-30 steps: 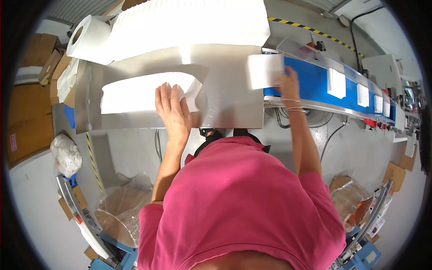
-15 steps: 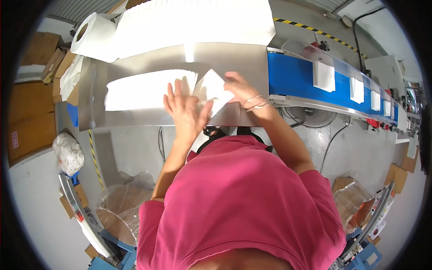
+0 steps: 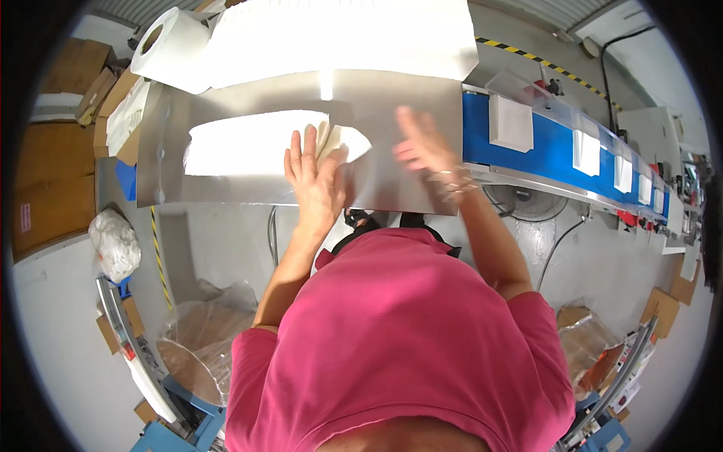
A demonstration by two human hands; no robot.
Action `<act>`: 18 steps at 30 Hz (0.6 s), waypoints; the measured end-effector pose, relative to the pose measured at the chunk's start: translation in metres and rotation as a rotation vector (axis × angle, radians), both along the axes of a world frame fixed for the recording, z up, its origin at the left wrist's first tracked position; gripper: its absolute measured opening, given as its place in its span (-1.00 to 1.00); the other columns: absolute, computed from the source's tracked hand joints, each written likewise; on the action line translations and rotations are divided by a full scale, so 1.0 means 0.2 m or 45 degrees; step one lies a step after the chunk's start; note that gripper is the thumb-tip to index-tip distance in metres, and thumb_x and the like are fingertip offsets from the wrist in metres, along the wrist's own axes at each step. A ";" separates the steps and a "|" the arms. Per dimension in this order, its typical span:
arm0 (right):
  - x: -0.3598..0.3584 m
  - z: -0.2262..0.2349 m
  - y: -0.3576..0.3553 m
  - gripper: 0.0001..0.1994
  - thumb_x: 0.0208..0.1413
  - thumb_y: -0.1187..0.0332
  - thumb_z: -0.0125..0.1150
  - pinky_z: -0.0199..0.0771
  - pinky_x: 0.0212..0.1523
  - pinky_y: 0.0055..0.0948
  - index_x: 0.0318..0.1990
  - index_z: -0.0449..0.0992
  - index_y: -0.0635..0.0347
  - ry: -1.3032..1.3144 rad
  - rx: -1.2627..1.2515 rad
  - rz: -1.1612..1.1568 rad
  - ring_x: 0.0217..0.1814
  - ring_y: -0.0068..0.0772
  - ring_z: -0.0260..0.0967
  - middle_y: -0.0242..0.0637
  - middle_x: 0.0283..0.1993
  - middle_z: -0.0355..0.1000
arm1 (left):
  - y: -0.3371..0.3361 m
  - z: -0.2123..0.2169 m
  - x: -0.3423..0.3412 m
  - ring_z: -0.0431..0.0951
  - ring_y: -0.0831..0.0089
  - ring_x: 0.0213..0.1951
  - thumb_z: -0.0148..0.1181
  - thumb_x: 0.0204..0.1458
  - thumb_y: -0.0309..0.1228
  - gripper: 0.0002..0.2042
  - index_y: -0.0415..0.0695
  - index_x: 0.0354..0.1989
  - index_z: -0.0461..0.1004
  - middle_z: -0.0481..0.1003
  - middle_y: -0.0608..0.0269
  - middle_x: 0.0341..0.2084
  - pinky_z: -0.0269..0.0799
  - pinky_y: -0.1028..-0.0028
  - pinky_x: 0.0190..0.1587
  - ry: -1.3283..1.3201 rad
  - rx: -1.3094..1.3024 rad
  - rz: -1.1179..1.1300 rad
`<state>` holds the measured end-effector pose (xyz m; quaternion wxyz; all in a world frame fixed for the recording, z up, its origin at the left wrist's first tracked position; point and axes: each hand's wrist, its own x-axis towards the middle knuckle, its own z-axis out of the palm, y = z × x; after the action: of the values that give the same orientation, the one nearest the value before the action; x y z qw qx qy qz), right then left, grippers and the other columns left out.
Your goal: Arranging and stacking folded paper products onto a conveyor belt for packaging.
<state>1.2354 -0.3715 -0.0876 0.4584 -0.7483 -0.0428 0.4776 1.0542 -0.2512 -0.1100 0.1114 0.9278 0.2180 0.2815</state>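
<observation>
A long fanned stack of white paper sheets [image 3: 241, 143] lies on the metal tabletop. My left hand [image 3: 315, 177] rests over its right end, fingers stretched out, thumb beside the sheet edges. Beside that thumb, a white sheet [image 3: 352, 142] sticks out from the stack at an angle, curled up from the metal. My right hand [image 3: 425, 143] hovers right of it, blurred, with its fingers apart and nothing in them. Right of that hand, a folded white packet [image 3: 510, 124] lies at the near left end of the blue conveyor belt [image 3: 474, 124].
Behind the metal tabletop [image 3: 376, 98] stand a large white paper pile [image 3: 339, 41] and a white roll [image 3: 169, 49]. Several more packets [image 3: 586, 153] line the belt under a clear guard. A fan [image 3: 523, 200] stands below it. Cardboard boxes [image 3: 68, 71] are at far left.
My right hand has left the white sheet and moved right, fingers now apart. My left hand stays at the stack's end. Packets have shifted on the belt, one now at its left end.
</observation>
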 end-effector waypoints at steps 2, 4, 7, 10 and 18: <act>-0.14 0.08 0.08 -0.30 0.06 -0.05 0.10 0.50 -0.20 -0.33 0.20 0.12 0.28 0.102 0.312 0.098 -0.09 -0.22 0.41 -0.06 0.05 0.25 | -0.03 0.01 0.00 -0.02 -0.10 0.28 0.15 -0.16 -0.57 -0.75 -0.03 -0.25 0.53 0.11 -0.05 0.22 -0.17 -0.06 0.23 0.075 0.034 -0.067; -0.11 -0.15 0.16 -0.32 0.02 0.03 0.12 0.50 -0.24 -0.32 0.21 0.10 0.25 0.123 0.326 0.114 -0.07 -0.19 0.38 -0.06 0.07 0.22 | -0.04 0.06 0.02 -0.04 -0.12 0.29 0.22 -0.13 -0.46 -0.83 -0.10 -0.31 0.51 0.09 -0.08 0.23 -0.21 -0.08 0.23 0.065 -0.041 -0.061; -0.04 -0.26 0.09 -0.43 -0.04 0.30 0.11 0.51 -0.18 -0.28 0.16 0.16 0.25 0.214 0.386 -0.009 0.02 -0.22 0.31 -0.10 0.04 0.23 | 0.05 0.03 -0.01 -0.06 -0.16 0.28 0.28 -0.13 -0.38 -0.77 -0.19 -0.33 0.45 0.06 -0.20 0.22 -0.17 -0.09 0.22 0.058 -0.046 0.069; 0.11 -0.38 -0.15 -0.52 -0.01 0.31 0.11 0.51 -0.15 -0.31 0.10 0.26 0.24 -0.172 0.395 -0.293 -0.03 -0.30 0.35 -0.15 0.00 0.29 | 0.13 0.02 -0.03 0.00 -0.20 0.24 0.19 -0.09 -0.51 -0.63 -0.26 -0.06 0.35 0.07 -0.26 0.19 -0.04 -0.05 0.19 -0.042 -0.035 0.221; 0.41 -0.30 -0.46 -0.45 -0.05 0.26 0.17 0.20 0.11 -0.15 0.13 0.23 0.19 -2.174 -0.490 -0.191 0.07 0.01 0.27 0.03 -0.03 0.36 | 0.13 0.01 -0.07 0.04 -0.16 0.24 0.13 -0.10 -0.64 -0.58 -0.08 0.01 0.41 0.15 -0.12 0.18 0.07 0.06 0.21 -0.032 -0.074 0.166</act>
<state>1.3184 -0.4626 -0.1480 0.1658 -0.9150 -0.2408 -0.2779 1.0396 -0.2247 -0.1089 0.1222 0.9044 0.2848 0.2932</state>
